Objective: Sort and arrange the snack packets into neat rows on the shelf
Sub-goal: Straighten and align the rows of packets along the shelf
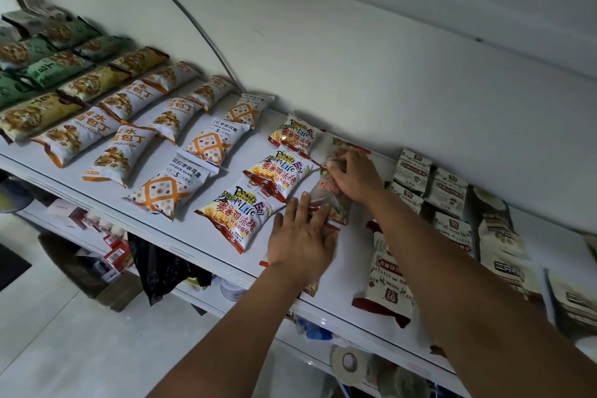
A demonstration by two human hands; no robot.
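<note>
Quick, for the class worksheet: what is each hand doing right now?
Left hand: open, fingers flat on the front clear packet.
Right hand: fingers curled, pinching the middle clear packet.

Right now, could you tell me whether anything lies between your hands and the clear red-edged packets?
Nothing visible does: the left hand presses flat on the near clear packet, and the right hand grips the next packet behind it.
</note>
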